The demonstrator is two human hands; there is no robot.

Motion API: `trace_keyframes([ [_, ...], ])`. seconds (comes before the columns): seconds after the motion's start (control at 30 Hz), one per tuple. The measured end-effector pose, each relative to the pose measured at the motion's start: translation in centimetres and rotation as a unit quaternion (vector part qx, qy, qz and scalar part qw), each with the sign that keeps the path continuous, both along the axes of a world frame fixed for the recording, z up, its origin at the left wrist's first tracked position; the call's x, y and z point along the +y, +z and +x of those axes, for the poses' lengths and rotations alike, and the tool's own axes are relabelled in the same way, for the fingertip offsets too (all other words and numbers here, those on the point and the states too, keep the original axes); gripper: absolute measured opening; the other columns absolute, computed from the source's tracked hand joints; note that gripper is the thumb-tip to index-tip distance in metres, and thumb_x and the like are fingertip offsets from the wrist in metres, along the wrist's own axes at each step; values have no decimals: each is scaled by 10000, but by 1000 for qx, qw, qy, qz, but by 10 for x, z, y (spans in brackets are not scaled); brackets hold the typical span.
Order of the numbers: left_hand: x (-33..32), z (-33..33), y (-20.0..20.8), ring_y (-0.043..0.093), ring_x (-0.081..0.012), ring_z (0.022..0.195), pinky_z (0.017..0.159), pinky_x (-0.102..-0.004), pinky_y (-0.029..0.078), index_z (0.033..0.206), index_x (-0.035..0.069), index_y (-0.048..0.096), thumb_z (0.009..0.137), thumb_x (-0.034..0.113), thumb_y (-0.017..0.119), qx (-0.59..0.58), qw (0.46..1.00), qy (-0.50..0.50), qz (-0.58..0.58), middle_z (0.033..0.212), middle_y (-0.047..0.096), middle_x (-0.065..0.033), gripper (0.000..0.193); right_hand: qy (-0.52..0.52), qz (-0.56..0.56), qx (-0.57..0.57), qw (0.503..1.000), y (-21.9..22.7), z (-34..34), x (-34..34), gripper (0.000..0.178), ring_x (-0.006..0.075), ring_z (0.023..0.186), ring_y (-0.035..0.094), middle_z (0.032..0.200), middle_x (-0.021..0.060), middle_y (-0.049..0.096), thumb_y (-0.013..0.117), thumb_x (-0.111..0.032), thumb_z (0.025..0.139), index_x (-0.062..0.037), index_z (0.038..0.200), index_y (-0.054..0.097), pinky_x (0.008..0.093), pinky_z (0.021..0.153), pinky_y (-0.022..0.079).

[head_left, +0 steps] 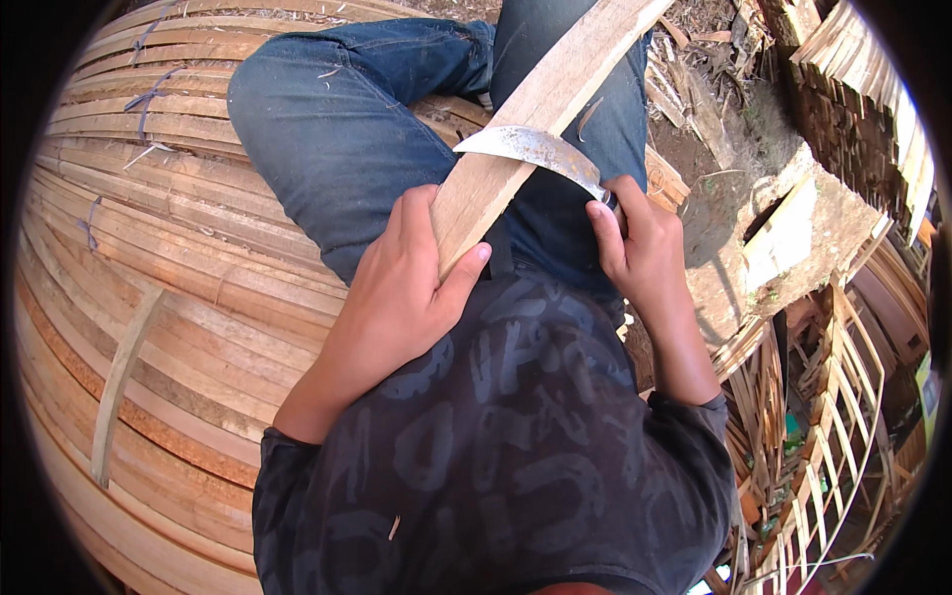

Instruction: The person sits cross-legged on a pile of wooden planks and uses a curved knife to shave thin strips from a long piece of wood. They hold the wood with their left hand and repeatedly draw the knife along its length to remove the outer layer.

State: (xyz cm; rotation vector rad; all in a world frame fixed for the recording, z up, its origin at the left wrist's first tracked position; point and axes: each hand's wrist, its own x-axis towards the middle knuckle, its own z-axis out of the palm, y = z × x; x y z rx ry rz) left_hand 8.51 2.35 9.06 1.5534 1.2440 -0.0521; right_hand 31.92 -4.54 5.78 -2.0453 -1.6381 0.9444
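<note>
A long pale wooden plank [585, 74] slants across my lap, from near my belly up to the far right. My left hand [402, 273] grips its near end, with the thumb on the right edge and the fingers round the left side. Across the plank lies the curved, speckled metal blade of a sickle-like knife [540, 149], its tip toward the left. My right hand [640, 243] is closed round the knife's handle, which is mostly hidden in the fingers. Blade and plank meet a little beyond my left hand.
Bundles of long wooden slats [198, 268], some tied with blue string, fill the left side. A stone-like slab [793, 238] lies at the right. Stacked thin wood [863, 89] stands at the far right, above a lattice of slats [833, 446]. Wood shavings litter the ground.
</note>
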Motion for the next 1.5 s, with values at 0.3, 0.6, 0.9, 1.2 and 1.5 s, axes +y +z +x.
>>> trace_keyframes([
  [0.3,-8,3,-3,607,-499,928,789,-488,469,1243,-37,378,908,240,643,3,1000,-5,22,998,611,-329,509,104,38,-141,984,-1,20,3,297,326,553,598,639,116,562,658,-323,898,-67,859,512,414,480,458],
  [0.6,-8,-1,-4,614,-475,835,709,-506,490,1178,-51,384,906,251,630,-10,998,-28,62,953,599,-302,475,17,63,-306,950,-32,102,29,311,381,592,603,654,155,601,547,-353,975,-63,869,515,467,513,451],
  [0.9,-6,2,-2,605,-496,886,744,-503,477,1224,-37,378,905,245,642,16,999,-20,25,987,603,-322,501,3,9,-143,990,-7,46,6,251,358,569,607,617,130,586,624,-284,936,-56,873,542,415,512,456],
  [1.2,-10,2,-13,620,-475,830,695,-500,494,1213,-64,376,899,248,642,20,994,-41,96,988,591,-305,516,64,65,-207,974,-25,52,24,338,358,595,615,651,133,599,601,-374,931,-66,834,502,434,505,470],
  [1.5,-10,-5,-1,599,-511,920,768,-506,470,1264,-30,359,906,222,636,22,999,-12,36,999,607,-332,518,-131,-23,-317,939,-32,166,32,403,416,653,611,646,204,594,472,-381,1010,-25,840,553,468,561,438],
])
